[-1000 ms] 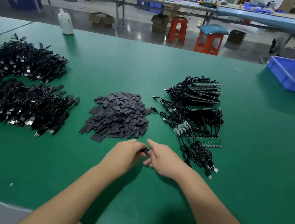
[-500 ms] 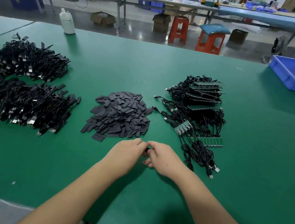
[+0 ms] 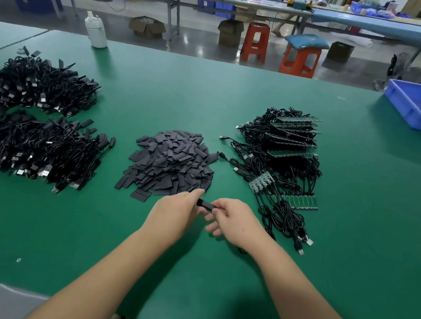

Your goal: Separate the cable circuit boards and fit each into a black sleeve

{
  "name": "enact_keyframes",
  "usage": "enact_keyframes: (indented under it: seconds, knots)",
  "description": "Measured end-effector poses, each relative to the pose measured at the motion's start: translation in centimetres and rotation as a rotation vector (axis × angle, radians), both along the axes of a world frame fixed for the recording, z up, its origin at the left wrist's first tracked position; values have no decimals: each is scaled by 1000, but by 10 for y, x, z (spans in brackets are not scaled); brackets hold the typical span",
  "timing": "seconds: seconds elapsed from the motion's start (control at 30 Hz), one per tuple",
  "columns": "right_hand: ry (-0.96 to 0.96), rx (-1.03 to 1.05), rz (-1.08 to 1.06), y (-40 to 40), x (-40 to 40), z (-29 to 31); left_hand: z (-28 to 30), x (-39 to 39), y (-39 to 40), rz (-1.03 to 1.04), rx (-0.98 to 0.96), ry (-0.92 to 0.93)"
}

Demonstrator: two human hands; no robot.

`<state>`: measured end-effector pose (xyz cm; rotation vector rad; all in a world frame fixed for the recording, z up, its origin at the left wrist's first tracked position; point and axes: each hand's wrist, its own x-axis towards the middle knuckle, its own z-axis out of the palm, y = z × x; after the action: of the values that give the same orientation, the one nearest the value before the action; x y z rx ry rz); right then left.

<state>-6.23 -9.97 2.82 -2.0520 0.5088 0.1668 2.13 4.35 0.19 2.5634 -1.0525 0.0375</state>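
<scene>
Both hands, left hand (image 3: 177,213) and right hand (image 3: 236,221), pinch one black sleeve (image 3: 205,204) between them at the table's (image 3: 355,234) six o'clock. Sleeving looks underway; next, push it fully home. Unseparated circuit boards (image 3: 299,201) lie at two o'clock.

Bare green surface (image 3: 214,281) lies open around both forearms. Ahead, the sleeve pile (image 3: 173,165) and tangled cables (image 3: 280,191) crowd close, with a narrow gap between them.
</scene>
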Motion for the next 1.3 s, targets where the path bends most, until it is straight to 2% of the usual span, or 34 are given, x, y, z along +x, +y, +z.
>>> enact_keyframes:
  seconds: [0.27, 0.43, 0.53, 0.57, 0.6, 0.7, 0.77, 0.8, 0.87, 0.93, 0.97, 1.0, 1.1, 1.17, 1.23, 1.3]
  knots:
    - [-13, 94, 27, 1, -2, 1, 7, -3, 3, -169, 191, -165]
    - [-42, 41, 109, 2, -5, 5, 12, -5, 5, -216, 215, -209]
    - [-32, 2, 146, 1, -5, 8, 10, -3, 6, -247, 140, -328]
    - [-30, 37, 128, 2, -4, 9, 8, -2, 6, -230, 77, -280]
    - [-44, 125, 80, 1, -3, 10, 8, -2, 5, -184, -28, -151]
    - [-173, 515, -145, -3, 2, 18, 12, -8, 1, -29, -453, 412]
    - [-290, 758, -258, -7, 7, 23, 14, -12, -1, -98, -530, 766]
    - [-343, 844, -294, -8, 9, 24, 13, -15, -1, -134, -517, 871]
    - [-418, 949, -344, -8, 13, 23, 12, -21, -2, -139, -512, 919]
    - [-426, 962, -373, -9, 17, 17, 10, -22, -3, -92, -530, 859]
    - [-401, 898, -376, -10, 18, 13, 9, -21, -3, -68, -543, 845]
    - [-355, 747, -370, -13, 18, 8, 10, -19, -2, -40, -556, 851]
    - [-194, -69, -287, -35, 9, -9, 12, 0, 12, 99, -555, 834]
    - [-142, -536, -257, -56, 0, -17, 10, 24, 29, 247, -493, 693]
    - [-31, -739, -276, -77, -8, -24, 10, 58, 51, 427, -468, 525]
    - [131, -709, -281, -94, -13, -28, 10, 96, 74, 588, -400, 393]
